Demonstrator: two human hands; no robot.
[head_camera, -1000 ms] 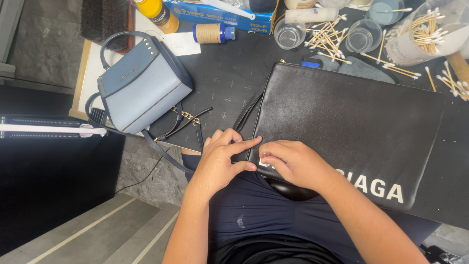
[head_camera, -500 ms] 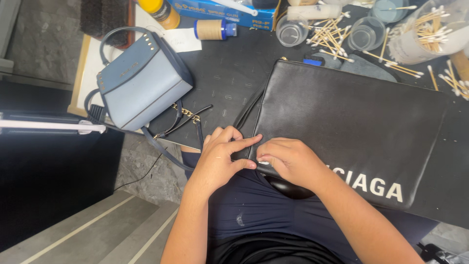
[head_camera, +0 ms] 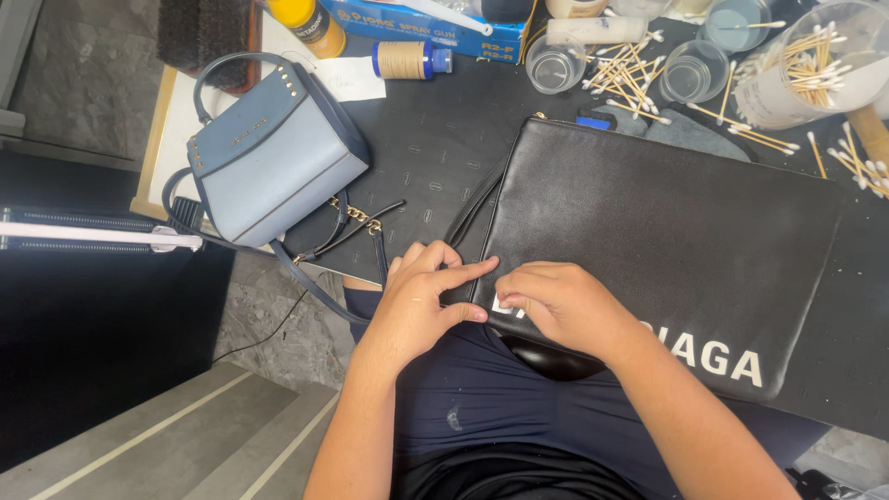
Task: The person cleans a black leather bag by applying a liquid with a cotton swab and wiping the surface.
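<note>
Corner work on the black leather pouch (head_camera: 648, 231) lying on the dark mat (head_camera: 426, 157) — I see my left hand (head_camera: 417, 306) and right hand (head_camera: 565, 306), fingers curled, pinching its near-left edge — next move likely needs a steady, fine grip.

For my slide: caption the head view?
Both hands pinch the corner of a flat black leather pouch.

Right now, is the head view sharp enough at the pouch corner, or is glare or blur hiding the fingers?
Head view: even, soft light; both hands, left hand and right hand, look sharp at the black pouch corner; mild sheen on the leather, no blown-out glare; clear plastic cups at the top edge catch small highlights.
</note>
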